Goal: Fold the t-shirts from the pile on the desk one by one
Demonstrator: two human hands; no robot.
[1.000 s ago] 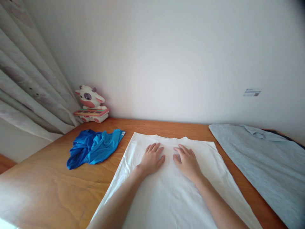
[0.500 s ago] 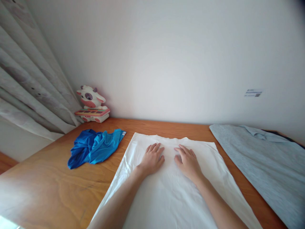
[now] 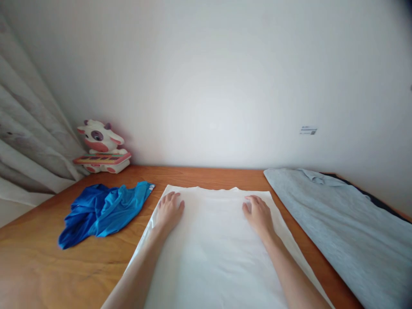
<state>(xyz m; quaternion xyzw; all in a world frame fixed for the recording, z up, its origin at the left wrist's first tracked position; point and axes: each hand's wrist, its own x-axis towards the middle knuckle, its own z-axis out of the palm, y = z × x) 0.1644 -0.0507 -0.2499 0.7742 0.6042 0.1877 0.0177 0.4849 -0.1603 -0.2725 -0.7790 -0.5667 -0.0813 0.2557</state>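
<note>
A white cloth garment (image 3: 212, 240) lies spread flat, its far edge slightly wavy and its near part running out of the picture. On its far left area rests my left hand (image 3: 169, 211), open, palm down, fingers toward the far edge. My right hand (image 3: 259, 214) is at the far right area of the same garment, open, with the fingers a little bent and the thumb apart. Neither hand grips the fabric. A few faint wrinkles show along the left side and the middle of the cloth.
The wooden table (image 3: 38, 266) meets a white wall behind. To the left lies a crumpled blue garment (image 3: 106, 210), with a cow-shaped toy keyboard (image 3: 103, 148) behind it near a curtain (image 3: 28, 128). A grey garment (image 3: 341, 223) lies on the right, over something dark.
My hands have slid apart across the white garment, the left one outward to the left, the right one outward to the right. The view has turned slightly to the right.
</note>
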